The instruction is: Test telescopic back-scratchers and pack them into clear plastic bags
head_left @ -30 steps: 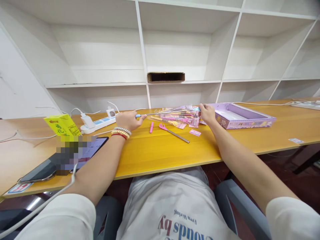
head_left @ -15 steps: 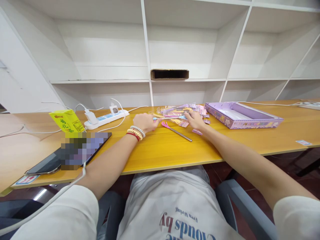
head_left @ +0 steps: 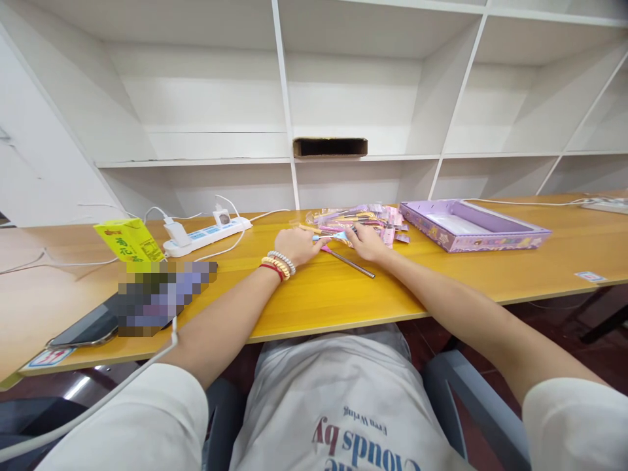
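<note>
My left hand (head_left: 296, 247), with several bands on its wrist, is closed around one end of a blue back scratcher (head_left: 340, 236). My right hand (head_left: 366, 243) grips the blue part at the other end, so it lies level between both hands just above the table. Below them a pink back scratcher (head_left: 354, 264) with a metal rod rests on the wood; its pink claw is partly hidden by my left hand. Behind my hands spreads a pile of plastic-wrapped packets (head_left: 392, 216) in pink, purple and yellow.
A purple open box (head_left: 495, 242) sits right of the packets. To the left are a white power strip (head_left: 210, 234) with cables, a yellow carton (head_left: 130, 242) and a dark phone (head_left: 88, 324). White shelving (head_left: 196, 160) rises behind, holding a cardboard box (head_left: 331, 148).
My hands have come closer together, and the length of blue back scratcher showing between them is shorter. My left hand now covers the pink back scratcher's claw.
</note>
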Demonstrator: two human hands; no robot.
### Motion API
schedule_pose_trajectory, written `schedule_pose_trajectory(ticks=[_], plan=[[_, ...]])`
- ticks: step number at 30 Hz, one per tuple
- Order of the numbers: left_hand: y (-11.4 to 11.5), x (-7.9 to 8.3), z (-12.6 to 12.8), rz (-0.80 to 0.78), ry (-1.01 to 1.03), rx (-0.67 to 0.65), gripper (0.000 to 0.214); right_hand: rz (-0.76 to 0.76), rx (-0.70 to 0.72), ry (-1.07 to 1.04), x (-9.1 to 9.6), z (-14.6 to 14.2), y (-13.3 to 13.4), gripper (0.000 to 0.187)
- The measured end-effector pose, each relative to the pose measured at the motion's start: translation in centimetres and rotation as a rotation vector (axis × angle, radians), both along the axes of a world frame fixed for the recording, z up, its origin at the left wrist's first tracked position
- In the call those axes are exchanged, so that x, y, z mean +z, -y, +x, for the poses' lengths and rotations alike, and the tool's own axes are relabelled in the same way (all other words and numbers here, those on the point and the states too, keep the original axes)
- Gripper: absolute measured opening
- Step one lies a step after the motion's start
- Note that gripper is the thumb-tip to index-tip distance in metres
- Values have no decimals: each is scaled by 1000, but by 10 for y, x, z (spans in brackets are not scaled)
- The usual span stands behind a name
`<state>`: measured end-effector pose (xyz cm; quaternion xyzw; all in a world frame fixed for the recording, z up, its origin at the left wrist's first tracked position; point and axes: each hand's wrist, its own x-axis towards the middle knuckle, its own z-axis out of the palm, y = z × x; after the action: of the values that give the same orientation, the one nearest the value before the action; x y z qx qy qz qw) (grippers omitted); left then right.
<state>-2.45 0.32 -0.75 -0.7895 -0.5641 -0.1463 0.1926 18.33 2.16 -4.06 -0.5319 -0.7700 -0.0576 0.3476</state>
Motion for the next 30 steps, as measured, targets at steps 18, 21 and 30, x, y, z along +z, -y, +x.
schedule_pose_trajectory(ticks=[18,21,30], plan=[[-37,17,-96,56,93,174,70,213,-296,-277,29,67,-17,34],[-37,19,-114,32,124,211,66,208,-364,-404,34,89,-20,34],[-34,22,-154,38,182,350,61,322,-795,-723,42,167,-26,35]])
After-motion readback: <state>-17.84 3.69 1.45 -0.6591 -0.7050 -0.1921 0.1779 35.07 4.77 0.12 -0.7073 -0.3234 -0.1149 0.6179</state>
